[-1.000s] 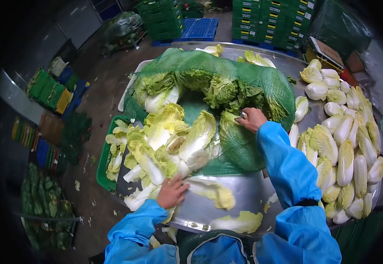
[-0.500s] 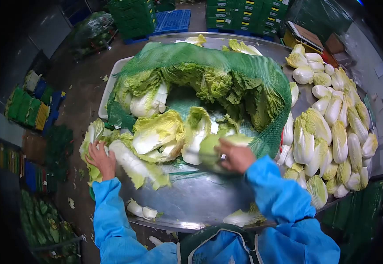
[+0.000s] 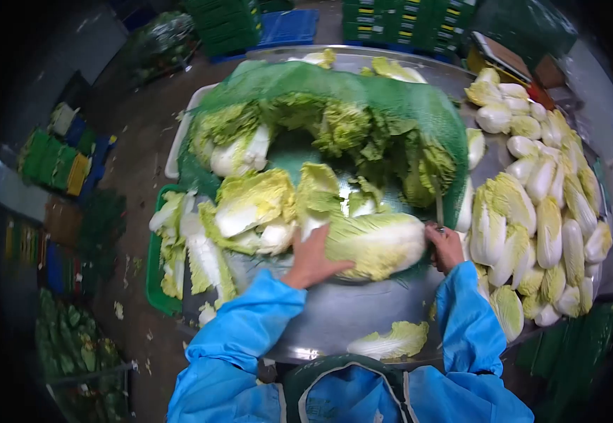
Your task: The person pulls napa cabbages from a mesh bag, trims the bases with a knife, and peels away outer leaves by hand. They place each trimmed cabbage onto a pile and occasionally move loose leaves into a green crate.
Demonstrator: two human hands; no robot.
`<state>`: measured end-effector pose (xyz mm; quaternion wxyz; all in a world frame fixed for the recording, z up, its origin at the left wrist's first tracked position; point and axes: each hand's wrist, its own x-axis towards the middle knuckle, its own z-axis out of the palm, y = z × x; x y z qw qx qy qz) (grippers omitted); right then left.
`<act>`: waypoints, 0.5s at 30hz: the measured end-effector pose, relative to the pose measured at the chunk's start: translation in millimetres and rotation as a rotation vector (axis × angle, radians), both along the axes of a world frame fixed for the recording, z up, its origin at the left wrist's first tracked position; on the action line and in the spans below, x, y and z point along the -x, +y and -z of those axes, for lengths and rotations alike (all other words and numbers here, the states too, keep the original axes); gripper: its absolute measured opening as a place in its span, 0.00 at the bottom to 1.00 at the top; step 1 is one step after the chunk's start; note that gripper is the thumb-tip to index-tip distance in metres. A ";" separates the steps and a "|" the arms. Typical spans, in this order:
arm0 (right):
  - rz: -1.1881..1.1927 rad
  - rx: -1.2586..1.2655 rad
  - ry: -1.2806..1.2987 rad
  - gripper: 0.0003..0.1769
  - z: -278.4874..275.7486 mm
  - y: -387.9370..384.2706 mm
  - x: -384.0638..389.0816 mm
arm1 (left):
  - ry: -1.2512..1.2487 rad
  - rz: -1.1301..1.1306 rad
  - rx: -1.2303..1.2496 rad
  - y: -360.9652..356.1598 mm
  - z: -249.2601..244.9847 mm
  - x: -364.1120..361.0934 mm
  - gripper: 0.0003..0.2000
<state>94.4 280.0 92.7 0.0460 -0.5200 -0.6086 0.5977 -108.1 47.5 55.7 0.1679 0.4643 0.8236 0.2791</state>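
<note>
A large napa cabbage [image 3: 377, 245] lies on its side at the near edge of the green mesh bag [image 3: 335, 86], its white base to the right. My left hand [image 3: 313, 258] rests against its leafy end, thumb and fingers spread. Beyond the white base, my right hand [image 3: 445, 247] is closed round a knife [image 3: 439, 209], whose thin blade points up and away from me; the handle is hidden in my fingers. More cabbages [image 3: 242, 151] sit inside the open bag, and yellowish trimmed leaves [image 3: 256, 208] lie at its front.
Many pale trimmed cabbages [image 3: 509, 218] are piled on the right of the metal table [image 3: 306, 321]. A green bin [image 3: 156, 271] with leaves stands at the left edge, a white tub [image 3: 177, 144] behind it. One loose leaf [image 3: 391, 342] lies near the front edge.
My left hand has moved right, from the loose leaves to the large cabbage. My right hand has moved right, past its base. Leaves at the left have shifted, and the green bin shows more.
</note>
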 end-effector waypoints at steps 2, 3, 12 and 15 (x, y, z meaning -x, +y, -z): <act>-0.058 0.019 0.045 0.18 25.9 8.5 2.7 | -0.098 -0.045 -0.071 -15.4 12.2 -31.2 0.50; -0.049 0.090 0.048 0.17 28.2 11.3 2.8 | -0.210 -0.097 -0.195 -21.5 21.0 -45.0 0.50; -0.242 -0.065 0.530 0.28 1.1 -64.4 42.6 | -0.368 -0.434 -0.670 -112.2 -20.2 -48.9 0.40; -0.322 0.087 0.415 0.25 -22.1 -117.2 72.9 | -0.223 -0.461 -0.755 -169.3 -18.1 -38.8 0.36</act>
